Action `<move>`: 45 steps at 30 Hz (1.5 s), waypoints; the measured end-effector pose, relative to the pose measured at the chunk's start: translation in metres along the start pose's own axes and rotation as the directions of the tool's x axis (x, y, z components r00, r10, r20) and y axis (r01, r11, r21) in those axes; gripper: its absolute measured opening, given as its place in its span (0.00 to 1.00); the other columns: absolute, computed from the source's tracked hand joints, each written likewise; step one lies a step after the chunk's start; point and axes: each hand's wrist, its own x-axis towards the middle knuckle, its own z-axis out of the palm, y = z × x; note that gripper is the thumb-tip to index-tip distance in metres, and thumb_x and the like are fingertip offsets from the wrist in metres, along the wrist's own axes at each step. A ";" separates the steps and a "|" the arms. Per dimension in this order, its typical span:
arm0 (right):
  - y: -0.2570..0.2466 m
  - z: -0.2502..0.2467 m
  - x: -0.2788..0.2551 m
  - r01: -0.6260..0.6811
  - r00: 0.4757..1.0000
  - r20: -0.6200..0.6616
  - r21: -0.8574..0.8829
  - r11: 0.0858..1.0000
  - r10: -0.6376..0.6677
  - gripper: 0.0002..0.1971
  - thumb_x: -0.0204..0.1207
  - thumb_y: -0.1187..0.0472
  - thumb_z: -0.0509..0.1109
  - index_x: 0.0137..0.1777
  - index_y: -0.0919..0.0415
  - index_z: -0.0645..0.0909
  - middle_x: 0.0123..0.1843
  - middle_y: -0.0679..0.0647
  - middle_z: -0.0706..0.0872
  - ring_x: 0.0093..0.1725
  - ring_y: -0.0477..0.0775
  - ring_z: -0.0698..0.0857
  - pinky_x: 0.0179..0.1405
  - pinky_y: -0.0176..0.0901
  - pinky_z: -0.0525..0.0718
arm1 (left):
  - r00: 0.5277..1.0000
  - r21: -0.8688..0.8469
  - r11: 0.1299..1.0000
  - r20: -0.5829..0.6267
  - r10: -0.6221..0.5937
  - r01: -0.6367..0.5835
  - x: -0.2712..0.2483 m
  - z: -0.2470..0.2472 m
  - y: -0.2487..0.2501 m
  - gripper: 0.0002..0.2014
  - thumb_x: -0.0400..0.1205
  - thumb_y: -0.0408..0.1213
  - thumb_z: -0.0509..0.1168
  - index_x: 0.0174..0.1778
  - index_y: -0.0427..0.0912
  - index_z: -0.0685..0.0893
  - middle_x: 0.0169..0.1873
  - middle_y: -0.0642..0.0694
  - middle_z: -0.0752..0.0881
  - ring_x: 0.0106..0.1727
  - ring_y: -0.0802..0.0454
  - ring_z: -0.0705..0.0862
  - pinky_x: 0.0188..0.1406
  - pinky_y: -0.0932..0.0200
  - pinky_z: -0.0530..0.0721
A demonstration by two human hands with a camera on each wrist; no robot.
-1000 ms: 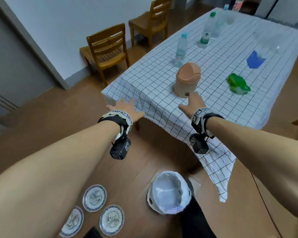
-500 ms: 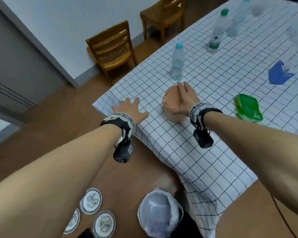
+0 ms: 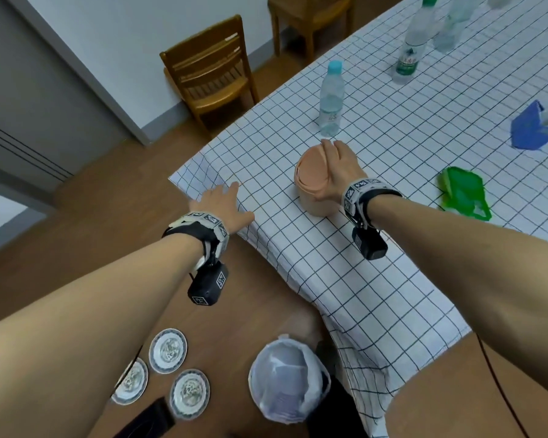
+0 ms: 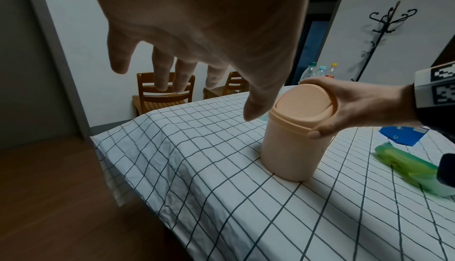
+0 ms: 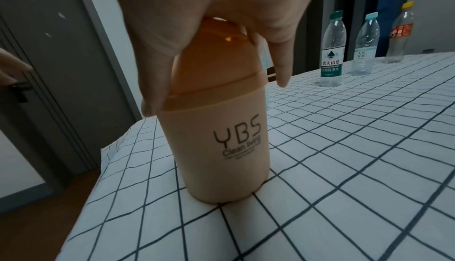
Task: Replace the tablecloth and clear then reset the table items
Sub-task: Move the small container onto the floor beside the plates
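A peach desktop bin (image 3: pixel 315 203) with a swing lid, printed "YBS" (image 5: pixel 221 138), stands upright on the white checked tablecloth (image 3: pixel 377 263) near the table's near-left corner. My right hand (image 3: pixel 339 165) grips it from above, fingers and thumb curled round the lid rim (image 4: pixel 357 105). My left hand (image 3: pixel 222 203) is over the cloth's corner, left of the bin, with fingers spread and holding nothing (image 4: pixel 197 31). I cannot tell whether it touches the cloth.
On the cloth are a water bottle (image 3: pixel 331 99) just behind the bin, more bottles (image 3: pixel 412 49) further back, a green bag (image 3: pixel 462 191) and a blue packet (image 3: pixel 532 131). Wooden chairs (image 3: pixel 209 77) stand left. Three plates (image 3: pixel 168 350) and a lined bucket (image 3: pixel 288 377) sit on the floor.
My right hand moved from in front of the bin up onto its lid and closed round it. My left hand moved forward over the table corner. The view came closer.
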 end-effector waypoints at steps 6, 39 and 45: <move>0.002 0.003 -0.001 -0.007 0.999 -0.032 0.038 0.999 0.008 0.61 0.51 0.45 0.86 0.82 0.58 0.56 0.76 0.62 0.65 0.70 0.68 0.70 0.69 0.64 0.75 | 0.999 -0.043 0.999 0.033 -0.018 0.020 -0.007 0.021 -0.004 0.43 0.77 0.66 0.58 0.85 0.55 0.51 0.81 0.42 0.65 0.78 0.38 0.67 0.73 0.32 0.67; -0.045 -0.004 -0.025 0.050 0.992 0.127 -0.188 0.981 -0.026 0.50 0.53 0.40 0.82 0.76 0.42 0.61 0.73 0.54 0.67 0.70 0.65 0.70 0.61 0.67 0.78 | 1.000 -0.115 0.993 -0.001 0.011 -0.011 -0.033 0.039 -0.016 0.41 0.76 0.66 0.60 0.84 0.56 0.58 0.78 0.44 0.69 0.76 0.38 0.70 0.72 0.34 0.70; -0.092 0.009 -0.078 0.028 0.997 0.072 -0.229 0.973 -0.012 0.51 0.53 0.42 0.83 0.75 0.43 0.61 0.73 0.55 0.67 0.69 0.66 0.71 0.60 0.66 0.79 | 1.000 -0.053 0.998 -0.018 0.017 -0.018 -0.074 0.058 -0.065 0.41 0.77 0.67 0.58 0.84 0.56 0.56 0.81 0.43 0.66 0.78 0.37 0.67 0.73 0.32 0.68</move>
